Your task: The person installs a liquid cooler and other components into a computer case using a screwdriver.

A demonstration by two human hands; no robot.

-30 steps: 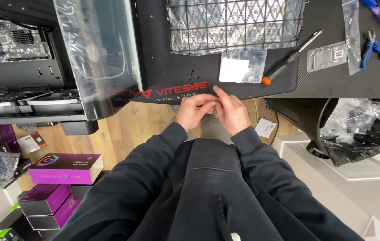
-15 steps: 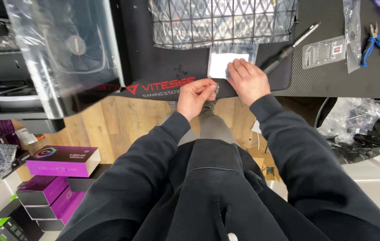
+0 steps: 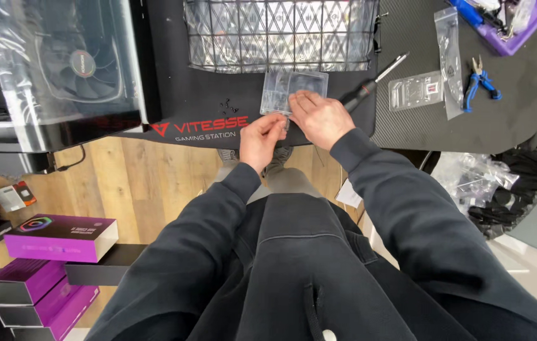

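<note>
Your two hands meet at the near edge of the desk (image 3: 533,95), over the black mat (image 3: 218,107) that lies along that edge. Your left hand (image 3: 261,140) has its grip pinched together on the near edge of a clear plastic clamshell case (image 3: 294,88); what exactly sits between the fingertips is too small to tell. Your right hand (image 3: 319,118) lies flat on the same case, fingers spread and pressing on its near right part, not clamped around it. The case rests on the mat just beyond your hands, between them and the wire mesh panel (image 3: 281,35) that lies farther back.

A few small black screws (image 3: 225,104) lie loose on the mat just left of the case. A screwdriver (image 3: 372,81) with a black handle lies slanted just right of your right hand, its tip toward the far edge. Farther right lie a small metal bracket in a clear bag (image 3: 415,91) and blue-handled pliers (image 3: 480,82). At the left end of the desk stands a bagged graphics card (image 3: 79,63) with its fan showing. Purple boxes (image 3: 60,237) are stacked on the floor to your left.
</note>
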